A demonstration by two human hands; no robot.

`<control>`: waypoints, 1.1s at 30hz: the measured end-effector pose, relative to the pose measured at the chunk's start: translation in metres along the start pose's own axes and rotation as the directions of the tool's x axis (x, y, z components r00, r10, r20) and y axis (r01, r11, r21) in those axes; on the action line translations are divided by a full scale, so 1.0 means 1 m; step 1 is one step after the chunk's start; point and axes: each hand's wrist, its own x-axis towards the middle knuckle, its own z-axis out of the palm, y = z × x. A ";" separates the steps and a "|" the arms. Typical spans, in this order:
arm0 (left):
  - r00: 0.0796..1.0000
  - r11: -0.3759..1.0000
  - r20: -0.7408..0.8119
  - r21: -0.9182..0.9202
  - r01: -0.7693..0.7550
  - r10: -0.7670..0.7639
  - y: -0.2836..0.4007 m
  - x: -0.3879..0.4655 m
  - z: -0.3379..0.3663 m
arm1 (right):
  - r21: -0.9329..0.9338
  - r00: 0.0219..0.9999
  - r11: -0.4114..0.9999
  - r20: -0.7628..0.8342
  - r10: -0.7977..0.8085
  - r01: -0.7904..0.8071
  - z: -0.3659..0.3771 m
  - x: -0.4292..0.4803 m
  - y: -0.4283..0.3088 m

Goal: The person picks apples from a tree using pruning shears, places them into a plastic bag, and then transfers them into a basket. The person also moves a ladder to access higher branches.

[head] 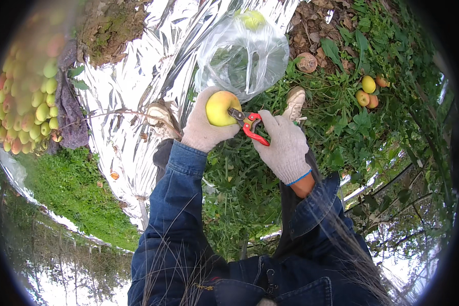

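Observation:
My left hand point(205, 126), in a pale knit glove, holds a yellow apple point(220, 109) with a reddish blush. In my right hand point(285, 147), gloved the same way, is a pair of red-handled pruning shears point(251, 124). The dark blades of the shears meet the side of the apple facing my right hand; whether a stem is between them I cannot tell. Just beyond the apple lies a clear plastic bag point(248, 57), its mouth spread wide. A yellow-green apple point(252, 20) shows at the bag's far end.
Silver reflective film point(118, 99) covers ground on the left. A large heap of apples point(26, 111) stands at far left beside a dark grey cloth point(72, 111). On the right, a browned apple point(306, 62) and several fallen apples point(368, 85) lie among weeds. A thin twig point(130, 112) crosses the film near my shoe point(161, 119).

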 end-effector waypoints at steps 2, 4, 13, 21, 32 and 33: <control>1.000 1.000 0.002 0.003 0.002 -0.002 0.002 -0.002 -0.002 | 0.013 1.000 1.000 -0.008 -0.008 0.008 0.002 -0.001 0.001; 1.000 1.000 -0.014 0.013 -0.008 0.008 0.002 -0.004 -0.003 | 0.042 1.000 0.999 -0.028 -0.009 0.011 0.005 -0.002 -0.001; 0.984 0.996 -0.162 0.065 -0.065 0.075 0.004 -0.008 -0.006 | 0.392 0.975 0.894 0.139 0.176 -0.217 0.014 -0.001 -0.022; 0.996 0.792 -0.075 -0.610 -0.008 -0.048 -0.012 -0.005 -0.030 | 0.629 0.935 0.696 0.170 0.311 -0.346 -0.001 0.005 -0.027; 0.973 0.975 -0.080 0.078 -0.208 0.214 0.012 -0.010 -0.017 | 0.729 0.973 0.679 -0.087 0.216 -0.086 0.000 0.018 -0.038; 0.971 0.972 -0.066 0.080 -0.223 0.228 0.015 -0.010 -0.012 | 0.706 0.973 0.697 -0.047 0.226 -0.127 0.000 0.019 -0.040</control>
